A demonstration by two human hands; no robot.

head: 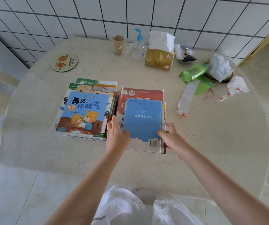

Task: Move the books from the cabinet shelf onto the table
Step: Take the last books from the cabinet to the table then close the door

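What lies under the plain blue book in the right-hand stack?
Under the plain blue book lies a larger red-covered book, its top showing beyond the blue one. Thin edges of more books show along the right side; their covers are hidden. Both hands hold the stack's near corners.

Home dining corner — tiled wall (146,12), tissue pack (160,58), round table (211,143).

Along the tiled wall (195,18) stood a tan cup (118,44), a clear pump bottle (138,46) with a blue top, and a yellow tissue pack (160,58) with a sheet sticking up. A round cartoon coaster (64,62) lay well apart to the left. To the right lay a green bag roll (193,72), partly unrolled, just beside a crumpled white cloth (220,66).
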